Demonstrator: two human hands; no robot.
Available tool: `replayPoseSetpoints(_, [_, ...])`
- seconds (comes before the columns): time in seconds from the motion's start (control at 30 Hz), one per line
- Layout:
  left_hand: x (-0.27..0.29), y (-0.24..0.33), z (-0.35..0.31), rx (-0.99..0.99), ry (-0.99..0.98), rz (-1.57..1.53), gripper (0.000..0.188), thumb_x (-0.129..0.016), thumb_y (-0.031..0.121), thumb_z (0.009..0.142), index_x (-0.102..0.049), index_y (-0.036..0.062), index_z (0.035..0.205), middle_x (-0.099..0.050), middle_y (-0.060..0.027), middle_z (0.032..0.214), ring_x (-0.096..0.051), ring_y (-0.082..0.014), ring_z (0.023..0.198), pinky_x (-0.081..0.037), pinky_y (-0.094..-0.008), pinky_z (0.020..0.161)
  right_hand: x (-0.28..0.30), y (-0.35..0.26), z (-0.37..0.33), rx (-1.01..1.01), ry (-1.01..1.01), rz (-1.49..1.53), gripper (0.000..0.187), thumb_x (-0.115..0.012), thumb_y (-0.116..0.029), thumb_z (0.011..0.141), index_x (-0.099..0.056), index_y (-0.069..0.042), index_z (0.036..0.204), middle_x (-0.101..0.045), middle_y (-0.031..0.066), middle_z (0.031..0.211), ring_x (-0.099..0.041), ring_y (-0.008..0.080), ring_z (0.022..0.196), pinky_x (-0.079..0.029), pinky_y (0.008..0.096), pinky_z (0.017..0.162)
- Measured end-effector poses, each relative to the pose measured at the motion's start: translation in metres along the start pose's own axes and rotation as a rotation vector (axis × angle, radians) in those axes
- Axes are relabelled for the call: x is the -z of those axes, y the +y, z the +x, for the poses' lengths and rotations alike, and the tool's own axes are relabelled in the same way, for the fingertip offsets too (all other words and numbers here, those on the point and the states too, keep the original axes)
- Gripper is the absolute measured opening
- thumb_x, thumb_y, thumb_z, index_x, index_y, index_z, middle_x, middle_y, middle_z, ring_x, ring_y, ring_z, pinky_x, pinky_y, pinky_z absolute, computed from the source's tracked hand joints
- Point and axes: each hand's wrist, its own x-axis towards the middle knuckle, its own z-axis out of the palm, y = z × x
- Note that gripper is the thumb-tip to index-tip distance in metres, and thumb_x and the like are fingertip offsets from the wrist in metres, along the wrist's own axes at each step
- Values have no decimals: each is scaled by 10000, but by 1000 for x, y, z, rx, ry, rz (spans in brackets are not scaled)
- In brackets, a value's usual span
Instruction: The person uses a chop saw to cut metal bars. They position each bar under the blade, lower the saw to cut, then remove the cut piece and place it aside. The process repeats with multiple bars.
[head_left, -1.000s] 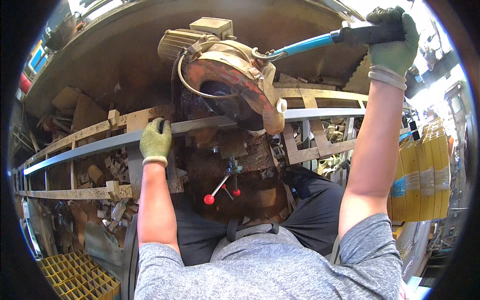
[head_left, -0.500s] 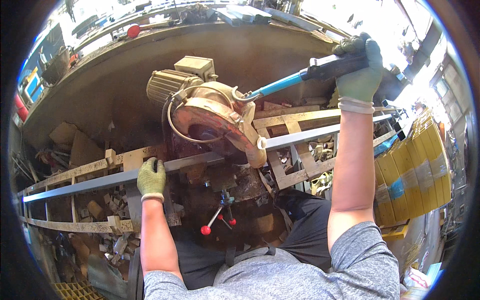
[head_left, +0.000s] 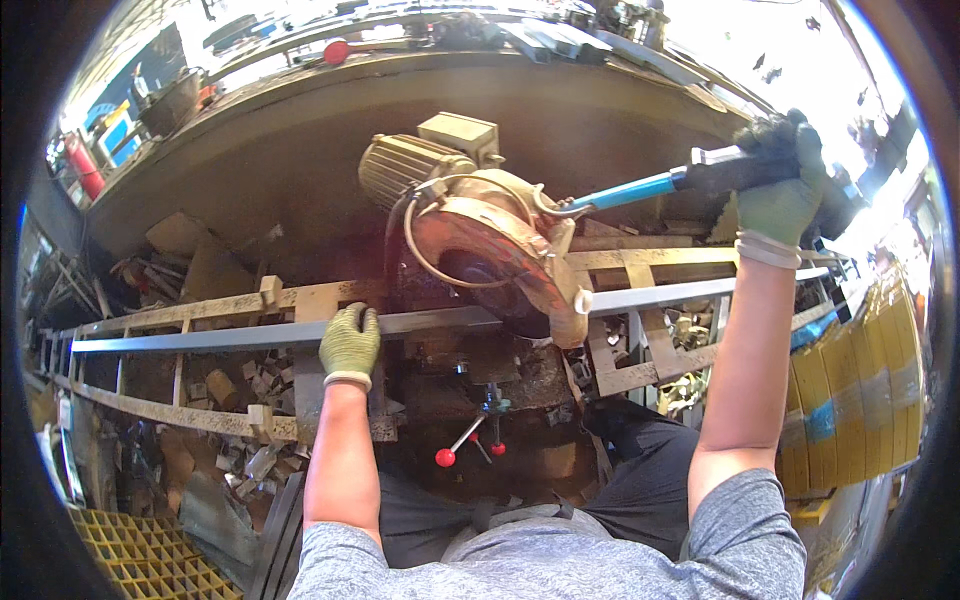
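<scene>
My left hand (head_left: 350,345), in a yellow-green knit glove, is closed over a long grey metal bar (head_left: 200,341), left of the cutting machine. The bar runs across the view and passes beneath the machine's cutting head. My right hand (head_left: 785,185), gloved too, is wrapped round the black grip at the end of a blue lever (head_left: 630,190), high on the right. That lever joins the cut-off saw (head_left: 490,235), which has a worn reddish guard and a ribbed motor (head_left: 410,170). The guard hides where the blade and bar meet.
Slatted frames (head_left: 220,315) flank the saw, with scrap offcuts (head_left: 265,380) beneath. In front of my body are clamp levers with red knobs (head_left: 445,457). Yellow stacked pieces (head_left: 850,395) stand at right; a yellow grating (head_left: 150,555) lies lower left.
The view has turned and shifted, so the saw, bar and both hands appear farther right. Both hands keep their grips; no clear movement of the bar shows.
</scene>
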Motion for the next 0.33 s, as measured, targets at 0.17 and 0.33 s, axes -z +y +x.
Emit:
replayPoseSetpoints(0.17, [7,11,-3,20,-7,2,399,-733,440,1139,-867,114,1326,-857,-154,1305,-797,-403,1247,-630,-541,1087,3,-2,-7,14,26,-49,329,-807,-318,1136,-810,-59,1338,-860,97,1034,-834,289,926,-692,494,916])
replayPoseSetpoints(0.33, [11,9,1,5,-28,18,393,-738,438,1136,-868,119,1325,-855,-154,1291,-799,-395,1251,-630,-534,1087,14,-1,-2,13,44,-81,430,-870,-403,1084,-822,-58,1338,-870,94,1068,-837,288,939,-703,500,946])
